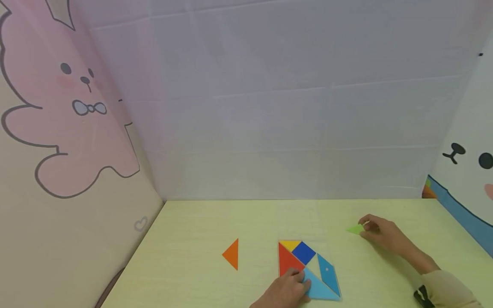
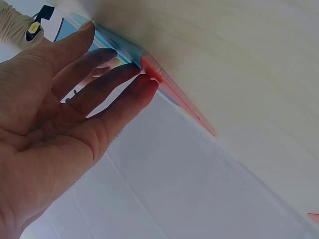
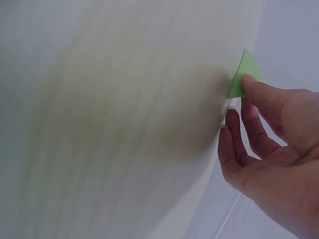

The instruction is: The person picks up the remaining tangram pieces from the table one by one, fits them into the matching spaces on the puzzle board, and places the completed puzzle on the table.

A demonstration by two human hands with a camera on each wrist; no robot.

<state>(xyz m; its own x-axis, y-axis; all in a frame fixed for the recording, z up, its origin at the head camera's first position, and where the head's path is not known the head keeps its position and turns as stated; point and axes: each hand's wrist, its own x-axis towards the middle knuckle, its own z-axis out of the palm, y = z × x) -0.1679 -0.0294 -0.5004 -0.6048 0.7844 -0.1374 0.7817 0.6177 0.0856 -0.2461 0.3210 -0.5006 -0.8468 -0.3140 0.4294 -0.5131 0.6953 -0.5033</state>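
Observation:
A tangram tray (image 1: 314, 266) lies at the front of the table with its pieces: a red triangle (image 1: 286, 259), a light blue triangle (image 1: 319, 287), a yellow triangle (image 1: 290, 244), a dark blue square (image 1: 304, 253) and a blue parallelogram (image 1: 328, 273). My left hand (image 1: 286, 290) rests its fingertips on the red and light blue triangles; in the left wrist view its fingers are loosely extended. Off to the right, my right hand (image 1: 383, 234) pinches a light green triangle (image 3: 243, 67) between thumb and fingers, near the tabletop. Left of the tray lies an orange triangle (image 1: 232, 255).
The pale yellow table (image 1: 192, 226) meets a whitish cloth wall (image 1: 246, 128) at the back. Side panels carry a pink rabbit (image 1: 57, 119) at left and a white cartoon animal (image 1: 466, 184) at right. A black strap (image 1: 423, 296) hangs by the right sleeve (image 1: 448, 288).

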